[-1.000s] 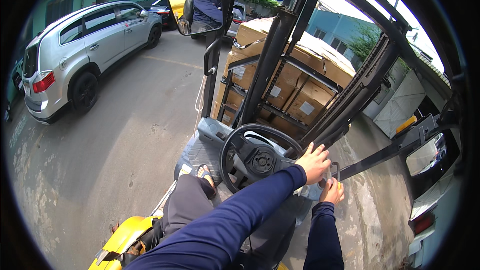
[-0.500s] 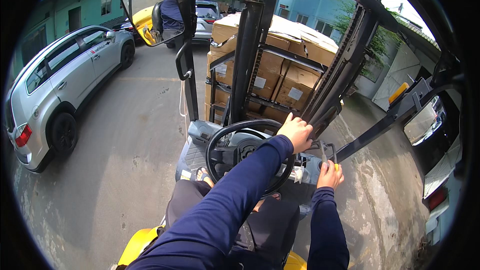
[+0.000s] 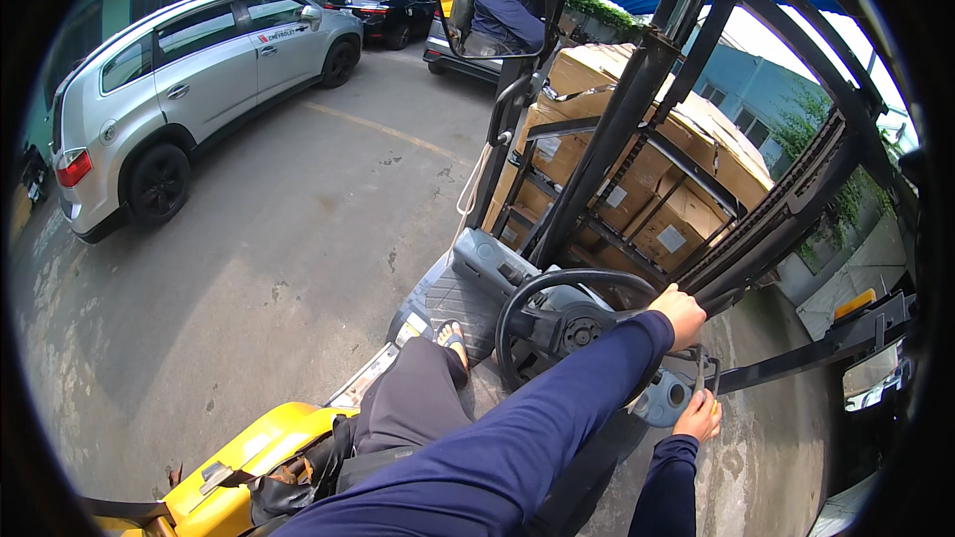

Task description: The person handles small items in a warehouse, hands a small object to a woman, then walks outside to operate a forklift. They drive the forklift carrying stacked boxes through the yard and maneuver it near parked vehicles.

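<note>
I sit on a forklift, and my left arm reaches across the black steering wheel [image 3: 580,333]. My left hand [image 3: 679,317] is closed round the upper right part of its rim. Right of the wheel, my right hand [image 3: 699,418] is closed on a control lever [image 3: 700,374]; its fingers partly hide the lever's grip. Beyond the wheel rises the black mast [image 3: 619,129]. In front of the mast is a tall stack of brown cardboard cartons [image 3: 686,217], partly hidden by the mast bars.
A silver car [image 3: 224,65] is parked at the left, with a black car [image 3: 383,12] and another grey car [image 3: 463,52] farther ahead. A mirror [image 3: 502,0] hangs on the left post. A dark bar [image 3: 796,358] juts out at the right, towards a wall.
The view has turned left, so the forklift and cartons appear farther right. My left hand's fingers have closed more tightly on the wheel rim. My right hand stays at the lever.
</note>
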Tool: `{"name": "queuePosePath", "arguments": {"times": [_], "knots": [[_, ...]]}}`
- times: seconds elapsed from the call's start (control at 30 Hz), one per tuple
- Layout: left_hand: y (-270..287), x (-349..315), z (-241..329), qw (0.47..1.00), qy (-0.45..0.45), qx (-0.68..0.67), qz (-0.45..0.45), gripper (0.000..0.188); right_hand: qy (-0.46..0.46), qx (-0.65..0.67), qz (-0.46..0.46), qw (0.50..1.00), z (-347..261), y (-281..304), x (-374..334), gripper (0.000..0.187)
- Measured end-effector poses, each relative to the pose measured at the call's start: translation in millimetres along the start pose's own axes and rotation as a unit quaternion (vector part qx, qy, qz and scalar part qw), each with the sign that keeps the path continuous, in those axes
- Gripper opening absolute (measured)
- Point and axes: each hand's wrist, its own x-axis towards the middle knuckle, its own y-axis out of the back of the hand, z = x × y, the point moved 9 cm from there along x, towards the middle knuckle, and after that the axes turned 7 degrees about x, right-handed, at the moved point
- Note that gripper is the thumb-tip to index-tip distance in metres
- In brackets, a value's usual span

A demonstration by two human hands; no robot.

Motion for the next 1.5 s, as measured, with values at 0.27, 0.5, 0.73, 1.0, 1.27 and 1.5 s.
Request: {"name": "queuePosePath", "arguments": {"times": [0.27, 0.5, 0.73, 1.0, 1.27, 1.5], "knots": [[2.9, 63.5, -74.0, 0.998, 0.062, 0.001, 0.026, 0.023, 0.01, 0.002, 0.02, 1.0, -16.5, -39.2, 64.8, 0.033], [-23.4, 88.2, -92.9, 1.0, 0.005, 0.021, -0.013, 0.027, 0.02, -0.001, 0.041, 0.999, -36.4, -72.5, 96.8, 0.033], [-58.9, 123.5, -120.2, 1.0, -0.009, 0.019, -0.018, 0.027, -0.001, -0.002, 0.021, 1.0, -49.2, -117.2, 144.3, 0.034], [-84.6, 176.2, -162.5, 1.0, -0.012, 0.01, -0.022, 0.025, 0.018, 0.014, 0.031, 0.999, -65.4, -167.0, 205.2, 0.036], [-120.4, 234.3, -208.6, 1.0, -0.012, 0.017, -0.021, 0.026, 0.006, 0.01, 0.021, 1.0, -80.3, -219.2, 265.3, 0.036], [-145.5, 281.0, -246.1, 1.0, -0.013, 0.015, -0.021, 0.026, 0.006, 0.014, 0.031, 0.999, -93.5, -262.3, 316.8, 0.034]]}}
